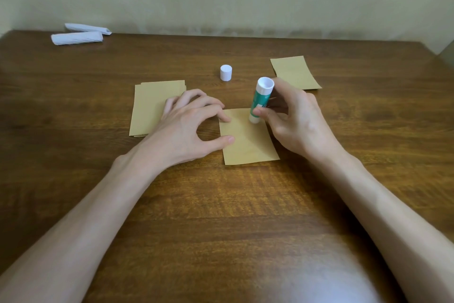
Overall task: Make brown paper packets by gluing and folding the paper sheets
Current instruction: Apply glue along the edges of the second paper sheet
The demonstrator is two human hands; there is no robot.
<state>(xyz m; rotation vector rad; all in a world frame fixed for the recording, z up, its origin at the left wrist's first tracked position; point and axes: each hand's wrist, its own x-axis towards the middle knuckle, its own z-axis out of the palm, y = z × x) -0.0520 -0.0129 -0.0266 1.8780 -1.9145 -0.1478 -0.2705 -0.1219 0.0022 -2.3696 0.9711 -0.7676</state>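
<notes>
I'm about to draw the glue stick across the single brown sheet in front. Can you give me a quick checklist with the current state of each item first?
1. Cap off: ok. The white cap stands on the table beyond the sheet.
2. Sheet pinned: ok. The left hand presses a fingertip and the thumb on its left edge.
3. Glue stick held: ok. The right hand grips it nearly upright, lower end on the sheet.
4. Glue reaching the paper: cannot tell. The tip is hidden against the sheet.
5. Sheet lies alone: ok. The stack of brown sheets lies to its left, apart from it.
</notes>
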